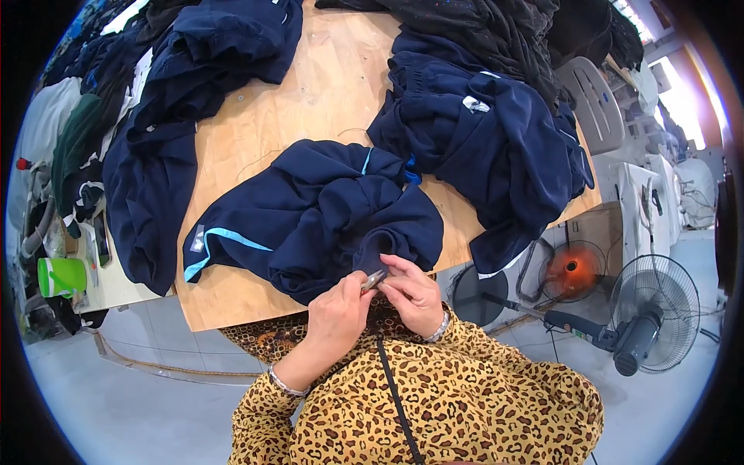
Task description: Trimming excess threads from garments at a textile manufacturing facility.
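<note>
A navy blue garment (325, 198) with light blue trim lies bunched at the near edge of the wooden table. At its near edge, both my hands meet in front of my body. My left hand (339, 311) is closed around a small metal tool (373, 280) that looks like thread snips, its tip pointing toward my right hand. My right hand (412, 296) is pinched on the garment's near edge, close to the tool's tip. The fingertips partly hide the spot where the tool and cloth meet.
Navy garments (473, 132) are heaped on the right of the wooden table (318, 85), and more navy clothing (155, 170) hangs over its left side. A fan (651, 314) stands at right on the floor. A green bucket (63, 277) is at far left, a grey chair (590, 105) behind right.
</note>
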Demonstrator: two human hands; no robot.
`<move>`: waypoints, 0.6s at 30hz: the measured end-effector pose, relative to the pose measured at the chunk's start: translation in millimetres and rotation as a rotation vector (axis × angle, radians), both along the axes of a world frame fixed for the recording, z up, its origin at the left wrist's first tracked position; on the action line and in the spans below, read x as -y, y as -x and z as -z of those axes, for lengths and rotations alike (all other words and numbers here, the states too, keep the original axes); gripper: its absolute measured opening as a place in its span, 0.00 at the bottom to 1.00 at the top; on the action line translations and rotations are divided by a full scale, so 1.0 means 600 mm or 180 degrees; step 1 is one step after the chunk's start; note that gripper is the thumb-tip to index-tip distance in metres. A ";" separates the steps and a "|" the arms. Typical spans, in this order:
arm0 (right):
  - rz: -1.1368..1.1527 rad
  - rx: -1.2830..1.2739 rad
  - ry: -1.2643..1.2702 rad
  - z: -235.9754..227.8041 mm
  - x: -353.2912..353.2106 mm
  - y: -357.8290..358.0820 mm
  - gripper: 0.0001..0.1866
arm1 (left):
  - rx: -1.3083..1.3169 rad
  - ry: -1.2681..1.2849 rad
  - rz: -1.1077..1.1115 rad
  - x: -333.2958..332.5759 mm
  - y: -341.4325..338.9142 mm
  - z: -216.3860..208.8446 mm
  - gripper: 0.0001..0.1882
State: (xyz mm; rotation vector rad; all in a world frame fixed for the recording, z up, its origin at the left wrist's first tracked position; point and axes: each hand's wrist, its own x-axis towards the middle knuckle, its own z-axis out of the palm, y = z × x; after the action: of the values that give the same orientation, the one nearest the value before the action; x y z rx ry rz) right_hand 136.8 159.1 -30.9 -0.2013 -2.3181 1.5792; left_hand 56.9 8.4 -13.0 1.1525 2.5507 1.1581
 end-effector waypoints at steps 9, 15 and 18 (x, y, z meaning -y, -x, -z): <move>0.0284 0.0815 0.2980 0.022 -0.005 -0.003 0.09 | 0.0481 -0.0003 -0.0207 0.010 0.010 -0.017 0.13; 0.0241 0.0733 0.3885 0.023 -0.006 0.001 0.07 | 0.0238 0.0010 -0.0066 0.015 -0.001 -0.016 0.15; 0.0205 0.0736 0.3835 0.023 -0.005 0.000 0.07 | 0.0222 0.0050 -0.0032 0.013 -0.002 -0.012 0.16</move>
State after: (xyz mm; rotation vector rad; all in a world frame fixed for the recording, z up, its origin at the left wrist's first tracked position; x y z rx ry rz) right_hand 136.7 162.0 -44.7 -0.7281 -1.1367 2.7864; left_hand 57.9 0.9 -5.6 1.0777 2.5120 1.1572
